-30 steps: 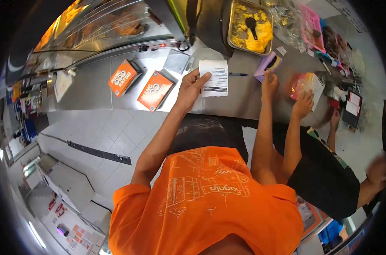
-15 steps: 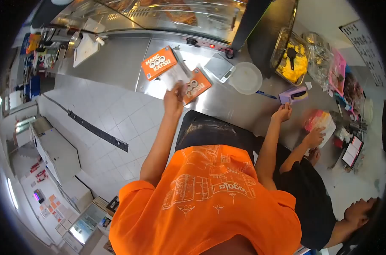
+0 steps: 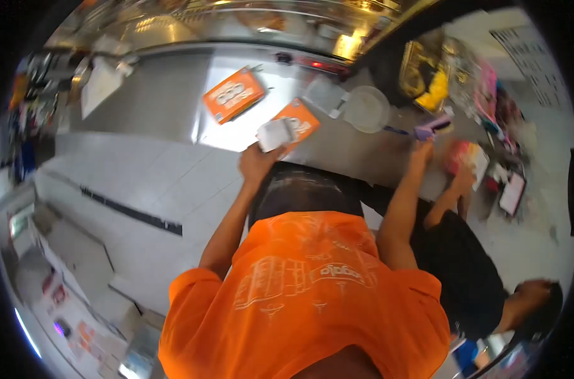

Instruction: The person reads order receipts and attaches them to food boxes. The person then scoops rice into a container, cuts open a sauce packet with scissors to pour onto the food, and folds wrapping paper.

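My left hand (image 3: 258,163) is closed on a small white packet (image 3: 274,134) and holds it above the near edge of an orange printed box (image 3: 301,120). A second orange box (image 3: 234,95) lies to the left on the steel counter (image 3: 167,82). At the right, my right hand (image 3: 422,151) touches the near end of a purple tape dispenser (image 3: 426,128). Its fingers look pinched together; blur hides what is between them. A blue pen (image 3: 396,131) lies just left of the dispenser.
A round translucent lid or bowl (image 3: 366,109) and a kitchen scale (image 3: 325,96) stand behind. To my right, a co-worker in black (image 3: 457,265) holds a red-and-white box (image 3: 465,158). A glass display case (image 3: 236,25) runs along the back, beside a tray of yellow food (image 3: 433,91).
My left hand has turned and drawn slightly nearer, bringing the white packet into clearer view. My right hand has moved up against the tape dispenser. The camera view has shifted a little.
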Tool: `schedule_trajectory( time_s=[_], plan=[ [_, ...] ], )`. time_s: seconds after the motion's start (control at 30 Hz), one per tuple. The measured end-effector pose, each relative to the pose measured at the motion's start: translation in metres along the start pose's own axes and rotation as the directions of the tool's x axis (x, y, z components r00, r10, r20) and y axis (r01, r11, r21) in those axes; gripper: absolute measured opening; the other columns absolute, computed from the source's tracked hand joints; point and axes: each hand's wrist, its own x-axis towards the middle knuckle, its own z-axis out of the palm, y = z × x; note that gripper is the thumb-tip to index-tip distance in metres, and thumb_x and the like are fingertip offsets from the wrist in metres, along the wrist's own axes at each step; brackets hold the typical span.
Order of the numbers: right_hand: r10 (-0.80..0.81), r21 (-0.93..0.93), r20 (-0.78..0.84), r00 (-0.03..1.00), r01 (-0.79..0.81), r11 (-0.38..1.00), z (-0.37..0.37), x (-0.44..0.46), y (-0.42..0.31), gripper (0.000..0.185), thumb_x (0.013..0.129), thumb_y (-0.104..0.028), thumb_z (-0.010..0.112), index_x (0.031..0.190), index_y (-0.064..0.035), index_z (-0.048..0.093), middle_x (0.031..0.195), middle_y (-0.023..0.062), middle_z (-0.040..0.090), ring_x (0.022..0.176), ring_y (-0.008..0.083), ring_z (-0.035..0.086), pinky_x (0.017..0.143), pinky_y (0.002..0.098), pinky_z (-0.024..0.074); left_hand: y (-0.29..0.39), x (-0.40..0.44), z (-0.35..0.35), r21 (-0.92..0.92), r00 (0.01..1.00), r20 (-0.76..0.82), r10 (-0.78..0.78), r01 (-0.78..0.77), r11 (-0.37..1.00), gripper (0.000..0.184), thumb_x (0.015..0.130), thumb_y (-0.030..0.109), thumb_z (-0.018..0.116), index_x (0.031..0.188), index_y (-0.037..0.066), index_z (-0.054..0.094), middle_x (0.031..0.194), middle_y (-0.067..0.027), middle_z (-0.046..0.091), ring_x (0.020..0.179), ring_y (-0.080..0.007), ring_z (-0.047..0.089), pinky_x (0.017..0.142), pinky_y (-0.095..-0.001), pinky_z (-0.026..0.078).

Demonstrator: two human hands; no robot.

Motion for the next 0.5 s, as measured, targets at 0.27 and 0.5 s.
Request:
schedule_trajectory(
  time_s=[0.27, 0.5],
  plan=[
    [-0.157, 0.246, -0.154, 0.975, 0.192, 0.950, 0.032, -0.041, -0.006, 0.025, 0.086, -0.023, 0.061, 0.092, 0.0005, 0.063, 0.092, 0.0117, 0.065, 0.082, 0.0211, 0.061, 0.077, 0.0354, 0.0505, -0.026, 0.057, 0.024, -0.320, 0.958, 0.207, 0.199, -0.126, 0.939, 0.049, 0.085, 0.049, 0.068, 0.077, 0.001, 0.071, 0.061, -0.0101, 0.065, 0.052, -0.0211, 0.062, 0.049, -0.0341, 0.046],
    [-0.275, 0.039, -0.184, 0.943, 0.287, 0.957, 0.022, -0.011, 0.034, 0.025, 0.082, -0.023, 0.061, 0.082, 0.0013, 0.065, 0.080, 0.0136, 0.065, 0.071, 0.0242, 0.060, 0.066, 0.0402, 0.0475, 0.012, 0.027, 0.027, -0.862, 0.937, 0.266, 0.226, 0.126, 0.490, 0.035, 0.092, 0.034, 0.066, 0.093, -0.001, 0.064, 0.074, -0.0057, 0.063, 0.059, -0.0124, 0.056, 0.055, -0.0253, 0.045]
  ],
)
